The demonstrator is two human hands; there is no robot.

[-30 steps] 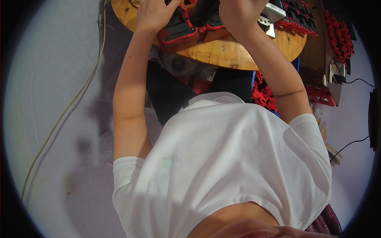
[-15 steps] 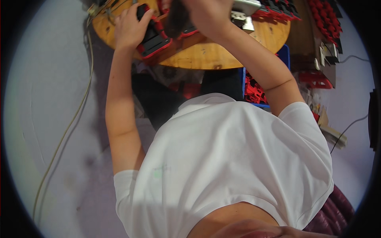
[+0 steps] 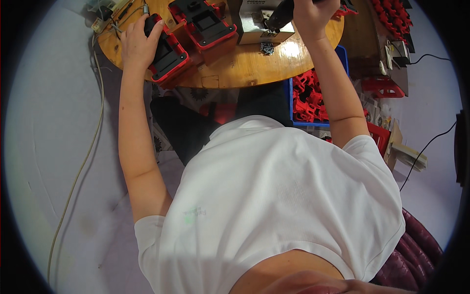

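Table lower now — left hand (image 3: pixel 138 41) flat on red-black housing (image 3: pixel 166 51), right hand (image 3: pixel 313 17) gripping tool (image 3: pixel 280 13).

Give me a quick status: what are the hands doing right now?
Left hand resting on red-and-black casing at table edge. Right hand gripping dark tool over small screws. Second casing between them, untouched.

**White T-shirt, bare arms**

The person wears a plain white short-sleeved T-shirt (image 3: pixel 289 196), loose over the torso, with soft creases across the fabric. A small, faint greenish mark (image 3: pixel 195 214) sits low on the left side, near the sleeve hem. Both sleeves end above the elbow, leaving the forearms bare. The left hand (image 3: pixel 138 43) and the right hand (image 3: pixel 313 17) are bare too: no gloves, and no watch or band shows at either wrist. Dark clothing (image 3: pixel 196 130) covers the legs below the shirt.
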